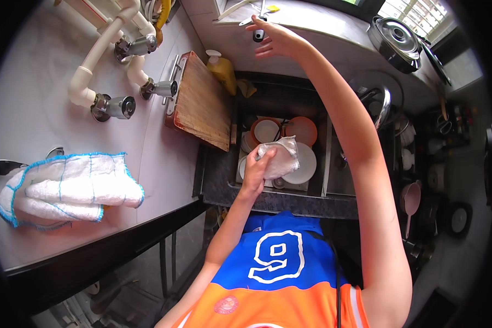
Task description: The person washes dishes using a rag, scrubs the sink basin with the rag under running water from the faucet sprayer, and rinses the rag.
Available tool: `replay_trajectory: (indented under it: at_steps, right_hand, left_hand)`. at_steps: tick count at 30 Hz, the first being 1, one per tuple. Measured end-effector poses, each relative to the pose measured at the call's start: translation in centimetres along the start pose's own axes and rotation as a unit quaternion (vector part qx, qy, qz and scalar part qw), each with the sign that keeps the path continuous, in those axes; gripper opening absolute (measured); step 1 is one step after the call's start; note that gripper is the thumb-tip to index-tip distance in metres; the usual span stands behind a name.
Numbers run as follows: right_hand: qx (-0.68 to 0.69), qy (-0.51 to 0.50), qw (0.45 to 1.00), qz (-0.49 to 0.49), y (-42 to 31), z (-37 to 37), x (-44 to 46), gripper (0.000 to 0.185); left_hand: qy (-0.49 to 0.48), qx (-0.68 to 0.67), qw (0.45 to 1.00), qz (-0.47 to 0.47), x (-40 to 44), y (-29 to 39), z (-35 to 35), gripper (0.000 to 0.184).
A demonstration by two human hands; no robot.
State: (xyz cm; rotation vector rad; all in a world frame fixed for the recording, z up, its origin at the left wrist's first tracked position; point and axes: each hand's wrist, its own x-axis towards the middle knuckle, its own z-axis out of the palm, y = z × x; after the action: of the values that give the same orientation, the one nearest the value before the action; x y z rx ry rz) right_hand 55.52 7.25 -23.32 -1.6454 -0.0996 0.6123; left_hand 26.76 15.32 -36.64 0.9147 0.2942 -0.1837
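My left hand (254,172) is closed around a whitish cloth (281,158) over the left basin of the dark sink (246,206). Beneath it lie a white plate (307,167), an orange dish (302,130) and a white bowl (266,131). My right arm stretches up past the basin to the windowsill. There my right hand (281,41) is open, fingers spread, beside a small black-handled item (258,35); its exact kind is unclear. Whether the fingers touch it cannot be made out.
A wooden cutting board (202,101) leans left of the sink, by a yellow pump bottle (222,71). Pipes with valves (115,107) and a blue-edged white towel (71,186) are at left. A faucet (385,106) stands right; a lidded pot (394,41) sits on the sill.
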Motion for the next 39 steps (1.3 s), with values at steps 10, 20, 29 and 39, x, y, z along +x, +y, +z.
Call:
replay_trajectory:
  at_steps: [10,20,29,39]
  right_hand:
    - [-0.209,0.089,0.972,-0.066,-0.5,-8.3,-0.6,0.066]
    - [-0.505,0.241,0.826,-0.061,-0.3,-18.8,0.4,0.074]
    - [-0.413,0.201,0.866,-0.200,1.5,-10.4,-11.6,0.056]
    - [0.141,0.203,0.957,-0.150,14.7,-0.9,-23.4,0.028]
  left_hand:
    - [-0.023,-0.003,1.000,0.011,6.0,5.0,4.7,0.017]
    - [-0.099,0.031,0.994,0.033,12.7,9.1,10.1,0.024]
    - [-0.111,0.064,0.991,0.047,11.7,9.6,10.7,0.017]
    - [-0.125,0.332,0.918,0.177,5.5,3.2,11.8,0.028]
